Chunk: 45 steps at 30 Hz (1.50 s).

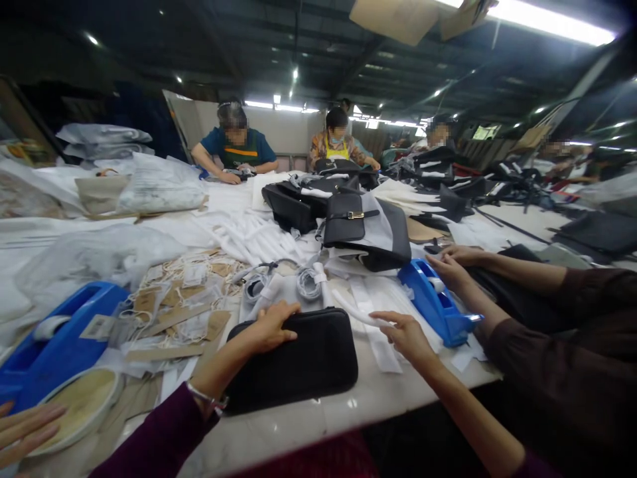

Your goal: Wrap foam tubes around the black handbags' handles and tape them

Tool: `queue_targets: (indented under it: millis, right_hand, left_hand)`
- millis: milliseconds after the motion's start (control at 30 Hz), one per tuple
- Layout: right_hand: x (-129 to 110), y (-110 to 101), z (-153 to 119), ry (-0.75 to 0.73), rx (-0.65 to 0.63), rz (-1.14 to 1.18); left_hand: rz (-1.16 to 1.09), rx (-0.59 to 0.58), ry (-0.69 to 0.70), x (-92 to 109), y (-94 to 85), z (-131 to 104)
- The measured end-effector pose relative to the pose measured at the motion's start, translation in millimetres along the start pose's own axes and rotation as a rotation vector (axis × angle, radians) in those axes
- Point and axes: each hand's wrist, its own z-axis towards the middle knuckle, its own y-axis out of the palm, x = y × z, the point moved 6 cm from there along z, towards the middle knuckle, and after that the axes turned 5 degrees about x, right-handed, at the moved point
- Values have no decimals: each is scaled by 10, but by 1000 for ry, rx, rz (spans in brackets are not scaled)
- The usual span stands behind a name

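Observation:
My left hand (271, 326) lies at the back edge of a flat black bag (311, 358), its fingers bent over that edge and the thumb on top. Behind the bag, two coiled straps in clear wrapping (309, 282) rest beside white-wrapped pieces. To the right of the bag, my right hand (408, 337) has its index finger and thumb at the end of a soft white strip (351, 305), gripping it. More flat white strips (381, 352) lie under it on the table. A blue tape dispenser (432, 302) stands just beyond my right hand.
A co-worker's hands (455, 265) reach in from the right; another person's hand (30, 428) shows at lower left by a round tub (82, 405). A second blue dispenser (64, 332), tags with strings (184, 299) and stacked black bags (368, 226) cover the table. Several people work opposite.

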Motion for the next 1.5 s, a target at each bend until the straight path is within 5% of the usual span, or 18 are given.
queue_targets:
  millis: [200,500,633,867,1100,1267,1500]
  right_hand:
    - [92,40,-2,241,-255,89]
    - [109,19,168,240,-496,-7]
    - [100,-36,316,176,-436,-29]
    - [-176,570,389,2,-441,60]
    - [-562,867,513,-467,-431,-70]
    - [-409,962,541,-304,-617,14]
    - [-327,511,454,-247,-589,-55]
  left_hand:
    - [-13,6,48,69,-51,-48]
    - [-87,23,65,29,-31,-35]
    - [-94,16,56,2,-19,-35]
    - [-97,37,95,36,-50,-54]
    - [-34,150,30,30,-71,-77]
    - [-57,180,110,83,-73,-131]
    - [-59,197,18,57,-56,-168]
